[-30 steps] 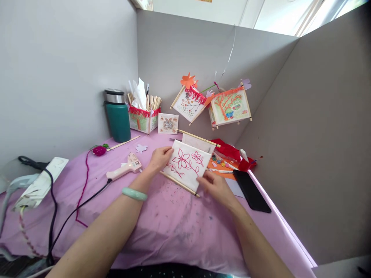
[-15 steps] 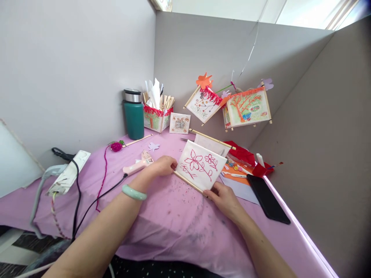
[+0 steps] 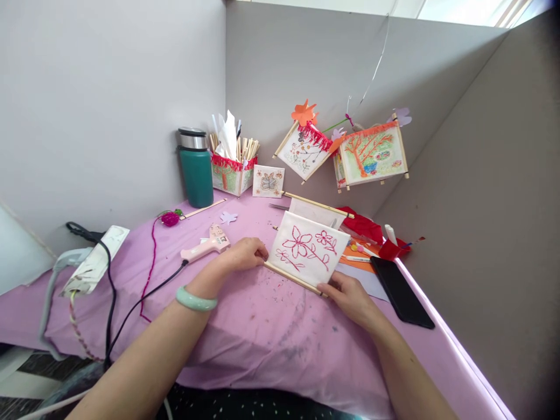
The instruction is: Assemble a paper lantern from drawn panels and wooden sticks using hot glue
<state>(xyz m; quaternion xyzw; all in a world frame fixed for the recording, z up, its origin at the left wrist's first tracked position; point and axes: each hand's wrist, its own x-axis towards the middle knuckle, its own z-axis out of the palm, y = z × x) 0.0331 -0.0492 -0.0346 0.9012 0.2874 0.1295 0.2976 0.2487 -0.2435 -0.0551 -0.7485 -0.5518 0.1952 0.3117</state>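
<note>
A white panel (image 3: 301, 248) with magenta flower drawings leans back at an angle, a wooden stick (image 3: 294, 279) along its near edge. My left hand (image 3: 248, 253) pinches the stick's left end. At the right end, my right hand (image 3: 350, 294) has its thumb and fingers closed on the stick and the panel's lower corner. Behind the flower panel is a second pale panel (image 3: 311, 211) with a stick (image 3: 319, 204) along its top. A pink glue gun (image 3: 205, 248) lies beside my left hand.
A green bottle (image 3: 196, 175), a holder with sticks (image 3: 231, 178) and a butterfly card (image 3: 268, 181) stand at the back. Decorated panels (image 3: 371, 154) hang at the right. A black phone (image 3: 402, 291) lies near the right edge; a power strip (image 3: 96, 259) is at left.
The flower panel has turned a little to face me more and shifted slightly right with my right hand. The whole view has shifted slightly. Both hands keep hold.
</note>
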